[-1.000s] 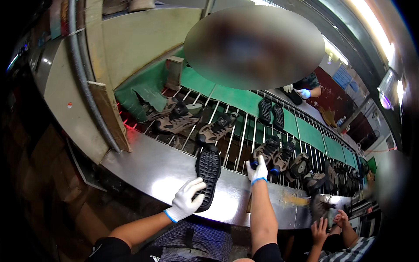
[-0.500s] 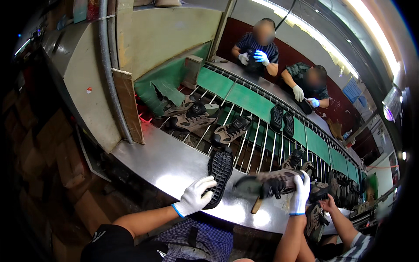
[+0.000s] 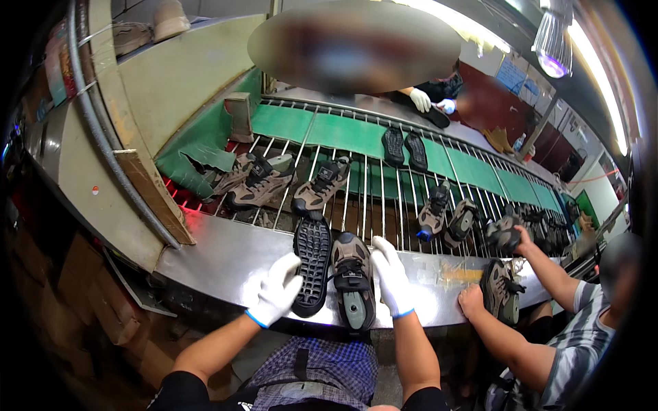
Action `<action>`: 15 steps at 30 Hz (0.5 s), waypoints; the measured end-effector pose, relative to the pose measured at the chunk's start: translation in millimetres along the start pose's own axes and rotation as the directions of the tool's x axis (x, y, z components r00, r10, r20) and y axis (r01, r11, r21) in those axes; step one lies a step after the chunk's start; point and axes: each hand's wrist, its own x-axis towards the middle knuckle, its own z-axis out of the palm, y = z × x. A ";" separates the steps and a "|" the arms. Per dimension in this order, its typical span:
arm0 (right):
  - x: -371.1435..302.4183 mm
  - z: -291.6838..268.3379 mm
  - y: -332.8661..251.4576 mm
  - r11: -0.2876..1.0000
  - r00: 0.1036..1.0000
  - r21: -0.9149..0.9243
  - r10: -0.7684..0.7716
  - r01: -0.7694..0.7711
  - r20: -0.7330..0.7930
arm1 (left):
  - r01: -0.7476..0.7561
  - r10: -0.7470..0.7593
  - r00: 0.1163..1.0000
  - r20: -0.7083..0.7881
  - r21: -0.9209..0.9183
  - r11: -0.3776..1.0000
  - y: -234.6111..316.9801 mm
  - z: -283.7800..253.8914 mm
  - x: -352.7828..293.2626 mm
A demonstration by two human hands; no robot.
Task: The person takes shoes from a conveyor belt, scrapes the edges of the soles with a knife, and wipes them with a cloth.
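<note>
In front of me on the metal ledge (image 3: 226, 264) lie a black outsole (image 3: 312, 264), its blocky tread facing up, and a grey-brown and black lace-up shoe (image 3: 351, 274). The shoe stands upright, toe away from me and pale insole showing at its opening. My left hand (image 3: 276, 289), in a white glove with a blue cuff, rests against the outsole's left edge with fingers apart. My right hand (image 3: 392, 279), gloved alike, has its fingers stretched out along the shoe's right side and does not grip it.
Behind the ledge runs a conveyor of metal rods (image 3: 370, 198) carrying several shoes (image 3: 260, 181) and a pair of black outsoles (image 3: 404, 148) on a green strip (image 3: 343, 130). At right a co-worker's hand (image 3: 524, 241) holds a shoe. A wall panel (image 3: 185, 68) borders the left.
My right hand has brought the shoe leftward, set it beside the outsole and loosened its grip. My left hand's fingers have come off the tread to its edge. The view has turned right.
</note>
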 end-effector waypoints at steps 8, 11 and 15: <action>4.7 -12.1 -22.1 0.973 0.977 -0.153 -0.147 0.170 0.152 | -0.289 0.164 0.920 0.357 0.333 0.897 -36.1 25.2 180.4; 14.0 -14.0 -8.1 0.978 0.927 -0.115 -0.123 0.173 0.355 | -0.274 0.005 0.851 0.525 0.435 0.858 -46.8 39.5 198.7; -5.1 -7.9 -6.8 0.998 0.971 0.059 -0.028 0.014 0.239 | -0.156 0.004 0.885 0.465 0.289 0.945 -49.7 16.8 187.1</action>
